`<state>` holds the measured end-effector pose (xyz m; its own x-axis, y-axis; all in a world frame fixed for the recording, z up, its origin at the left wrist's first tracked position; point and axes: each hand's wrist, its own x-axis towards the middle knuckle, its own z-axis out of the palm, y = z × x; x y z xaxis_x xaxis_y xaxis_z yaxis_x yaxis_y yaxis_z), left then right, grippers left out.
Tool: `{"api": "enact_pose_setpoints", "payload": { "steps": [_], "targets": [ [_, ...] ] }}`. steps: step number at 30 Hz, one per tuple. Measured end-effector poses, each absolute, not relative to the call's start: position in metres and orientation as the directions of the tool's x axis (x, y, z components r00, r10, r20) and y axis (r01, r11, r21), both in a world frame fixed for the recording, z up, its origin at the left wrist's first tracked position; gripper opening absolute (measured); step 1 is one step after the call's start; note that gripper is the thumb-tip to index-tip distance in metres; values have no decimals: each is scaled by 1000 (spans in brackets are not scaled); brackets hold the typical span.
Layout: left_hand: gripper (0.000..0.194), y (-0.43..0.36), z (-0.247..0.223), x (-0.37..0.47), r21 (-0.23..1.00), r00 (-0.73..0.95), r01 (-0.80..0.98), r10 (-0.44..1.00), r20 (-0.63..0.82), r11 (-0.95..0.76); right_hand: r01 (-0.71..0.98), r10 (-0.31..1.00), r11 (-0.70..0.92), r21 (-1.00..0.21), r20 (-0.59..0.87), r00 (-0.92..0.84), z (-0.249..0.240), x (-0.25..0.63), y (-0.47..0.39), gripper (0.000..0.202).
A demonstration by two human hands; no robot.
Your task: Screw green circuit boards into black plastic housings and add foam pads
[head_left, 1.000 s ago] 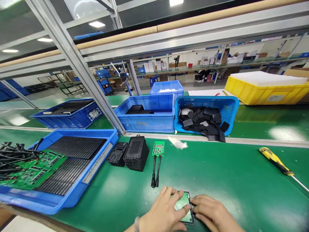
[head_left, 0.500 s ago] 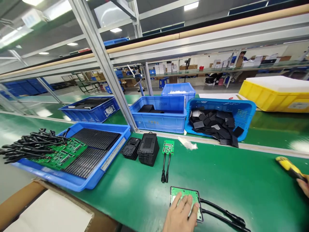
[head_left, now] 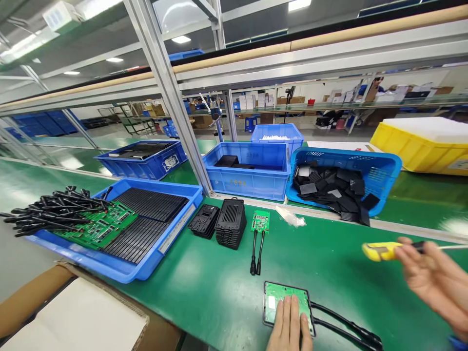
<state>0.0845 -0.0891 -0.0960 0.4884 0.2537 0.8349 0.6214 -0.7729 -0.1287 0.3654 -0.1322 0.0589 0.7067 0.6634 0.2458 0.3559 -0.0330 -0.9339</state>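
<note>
- At the right of the glossy green bench (head_left: 219,297), the right hand (head_left: 426,275) now grasps the yellow-and-black screwdriver (head_left: 378,251), which lay on the surface a second ago; the tool is thus in hand, apart from the board.
- Near the front edge, the left hand (head_left: 290,326) lays straight fingers on the green circuit board (head_left: 283,291), clasping nothing, seemingly steadying it in its thin-rimmed black housing (head_left: 264,304).
- Rubbery-looking black cables (head_left: 369,337) curve rightward from the housing.
- Behind, stacked slotted covers (head_left: 230,224) look like matte moulded plastic, squarish.
</note>
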Motion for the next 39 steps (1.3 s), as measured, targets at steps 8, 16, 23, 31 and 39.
{"api": "enact_pose_setpoints", "payload": {
  "steps": [8,16,23,31,39],
  "targets": [
    [17,-89,-99,94,-63,403,642,266,876,-764,458,907,-107,-882,101,408,43,270,-95,50],
    [11,-89,-114,109,101,201,624,284,937,-775,720,979,45,-692,173,105,21,250,-95,31],
    [6,-91,-118,107,87,235,619,291,927,-780,791,981,99,-604,191,23,32,248,-79,34],
    [20,-100,-142,114,181,242,654,431,869,-734,837,895,354,-417,411,-174,17,199,-57,16],
    [29,-102,-160,119,84,601,618,538,591,-782,792,806,543,-279,437,-399,30,176,-75,20]
  ]
}}
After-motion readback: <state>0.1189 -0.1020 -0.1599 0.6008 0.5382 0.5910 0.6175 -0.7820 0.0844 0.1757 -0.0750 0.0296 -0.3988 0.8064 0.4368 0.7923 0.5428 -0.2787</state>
